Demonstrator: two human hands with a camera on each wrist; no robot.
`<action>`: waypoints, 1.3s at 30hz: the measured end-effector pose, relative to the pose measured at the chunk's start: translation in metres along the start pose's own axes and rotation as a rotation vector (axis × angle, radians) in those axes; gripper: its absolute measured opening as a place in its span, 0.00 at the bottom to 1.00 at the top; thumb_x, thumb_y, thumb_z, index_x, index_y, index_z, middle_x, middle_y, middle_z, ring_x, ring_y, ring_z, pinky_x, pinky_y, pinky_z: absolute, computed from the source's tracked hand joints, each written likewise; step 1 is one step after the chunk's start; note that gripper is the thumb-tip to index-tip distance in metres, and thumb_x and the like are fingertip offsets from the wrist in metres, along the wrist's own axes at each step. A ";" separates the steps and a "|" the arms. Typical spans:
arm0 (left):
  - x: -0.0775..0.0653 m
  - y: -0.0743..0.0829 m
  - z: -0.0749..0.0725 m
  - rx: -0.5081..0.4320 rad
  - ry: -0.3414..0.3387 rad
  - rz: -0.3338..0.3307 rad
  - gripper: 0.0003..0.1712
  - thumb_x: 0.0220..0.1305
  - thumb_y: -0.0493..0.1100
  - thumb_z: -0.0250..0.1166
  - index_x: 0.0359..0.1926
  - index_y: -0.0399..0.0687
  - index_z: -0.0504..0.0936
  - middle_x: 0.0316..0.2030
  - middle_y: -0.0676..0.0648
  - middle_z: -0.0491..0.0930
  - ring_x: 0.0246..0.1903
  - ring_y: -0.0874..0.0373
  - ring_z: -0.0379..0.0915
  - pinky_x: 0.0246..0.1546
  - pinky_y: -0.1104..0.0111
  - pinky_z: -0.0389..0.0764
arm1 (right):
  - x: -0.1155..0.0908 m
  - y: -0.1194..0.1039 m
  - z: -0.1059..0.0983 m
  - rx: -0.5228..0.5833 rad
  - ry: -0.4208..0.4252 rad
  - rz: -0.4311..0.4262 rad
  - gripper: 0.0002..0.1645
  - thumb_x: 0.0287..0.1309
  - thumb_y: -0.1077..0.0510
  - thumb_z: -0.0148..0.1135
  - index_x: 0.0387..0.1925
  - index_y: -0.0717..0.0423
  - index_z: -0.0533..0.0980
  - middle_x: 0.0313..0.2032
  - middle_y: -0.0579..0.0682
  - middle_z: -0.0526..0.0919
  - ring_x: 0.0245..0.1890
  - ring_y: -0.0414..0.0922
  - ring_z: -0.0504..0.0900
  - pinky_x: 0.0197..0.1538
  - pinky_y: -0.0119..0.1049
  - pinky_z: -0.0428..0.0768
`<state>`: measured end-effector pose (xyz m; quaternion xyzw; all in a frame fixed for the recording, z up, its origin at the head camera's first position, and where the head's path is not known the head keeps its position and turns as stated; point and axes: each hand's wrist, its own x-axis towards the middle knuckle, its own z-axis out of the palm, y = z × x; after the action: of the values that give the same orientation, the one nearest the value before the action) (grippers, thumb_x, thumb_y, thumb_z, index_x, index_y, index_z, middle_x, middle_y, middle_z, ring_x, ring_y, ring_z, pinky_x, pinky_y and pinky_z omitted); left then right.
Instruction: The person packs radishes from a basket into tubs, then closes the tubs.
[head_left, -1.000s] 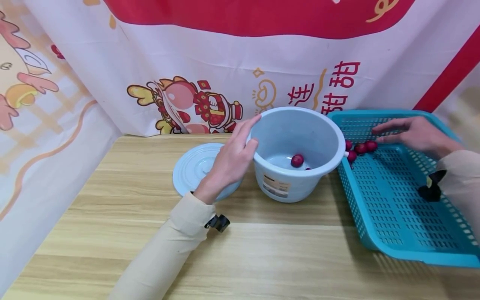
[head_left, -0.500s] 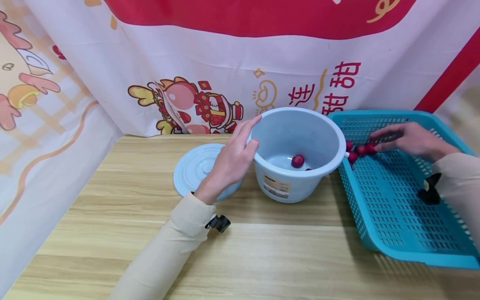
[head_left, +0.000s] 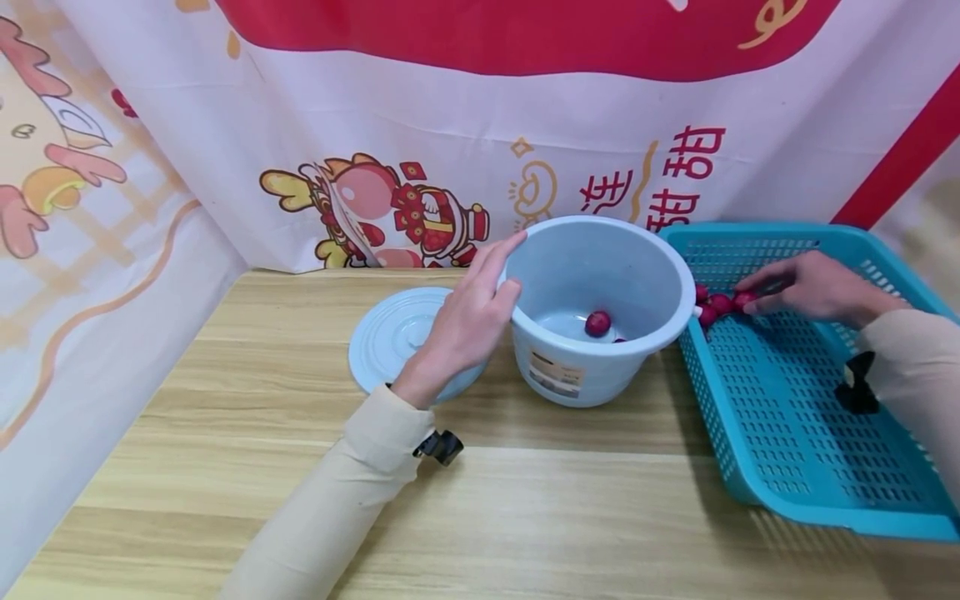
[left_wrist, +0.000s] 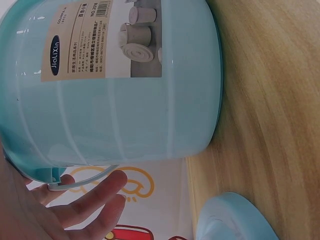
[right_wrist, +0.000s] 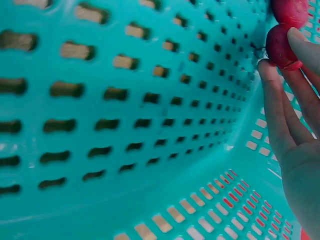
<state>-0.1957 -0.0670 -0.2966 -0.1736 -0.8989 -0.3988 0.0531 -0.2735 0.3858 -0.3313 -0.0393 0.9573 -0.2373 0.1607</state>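
My left hand (head_left: 474, 321) rests against the left rim of a light blue plastic bucket (head_left: 558, 367). In the left wrist view its fingers (left_wrist: 102, 195) stick out fairly straight beside the bucket's wire handle. Inside the bucket lies a red radish (head_left: 597, 323), with a bit of another behind the front rim. My right hand (head_left: 813, 287) reaches into a teal perforated basket (head_left: 738, 450) and pinches a radish (right_wrist: 281, 47) between thumb and fingers. Several more radishes (head_left: 708, 312) are clustered against the basket's left wall, one touching the pinched radish in the right wrist view.
The bucket's round blue lid (head_left: 386, 333) lies on the wooden table (head_left: 525, 517), left of the bucket and partly under my left forearm. Behind everything hangs a printed cloth (head_left: 420, 100). Basket and bucket stand side by side, nearly touching.
My right hand has moved slightly left and down onto the radishes, and its fingers have closed on one. The left hand and bucket stay in place.
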 end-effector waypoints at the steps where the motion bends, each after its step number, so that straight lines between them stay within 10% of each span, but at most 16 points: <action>1: 0.000 0.000 0.000 0.001 -0.002 0.001 0.33 0.70 0.52 0.42 0.76 0.75 0.52 0.75 0.61 0.53 0.68 0.55 0.63 0.60 0.49 0.73 | -0.001 -0.001 -0.001 -0.006 0.010 0.000 0.46 0.50 0.34 0.70 0.64 0.55 0.73 0.62 0.70 0.70 0.58 0.68 0.60 0.43 0.56 0.75; 14: -0.001 -0.001 -0.001 0.012 -0.001 0.003 0.33 0.70 0.54 0.42 0.76 0.75 0.52 0.75 0.61 0.53 0.67 0.55 0.63 0.59 0.47 0.74 | -0.016 -0.039 -0.016 0.081 0.180 -0.023 0.49 0.47 0.30 0.68 0.67 0.48 0.70 0.62 0.65 0.73 0.60 0.65 0.67 0.39 0.51 0.85; 27: -0.001 -0.001 -0.001 0.011 0.000 0.004 0.33 0.70 0.53 0.42 0.75 0.77 0.52 0.75 0.62 0.53 0.70 0.55 0.61 0.61 0.46 0.72 | -0.034 -0.081 -0.023 0.236 0.392 -0.128 0.39 0.51 0.35 0.68 0.64 0.42 0.74 0.49 0.40 0.81 0.44 0.35 0.77 0.34 0.23 0.81; 39: -0.001 0.000 0.000 0.012 0.000 0.007 0.33 0.70 0.53 0.42 0.75 0.77 0.51 0.74 0.61 0.53 0.68 0.55 0.62 0.60 0.47 0.73 | -0.047 -0.118 -0.016 0.413 0.442 -0.217 0.35 0.55 0.44 0.70 0.65 0.38 0.73 0.56 0.39 0.81 0.46 0.30 0.79 0.38 0.17 0.79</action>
<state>-0.1946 -0.0679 -0.2969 -0.1766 -0.9006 -0.3932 0.0555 -0.2348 0.2951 -0.2492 -0.0553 0.8907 -0.4453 -0.0727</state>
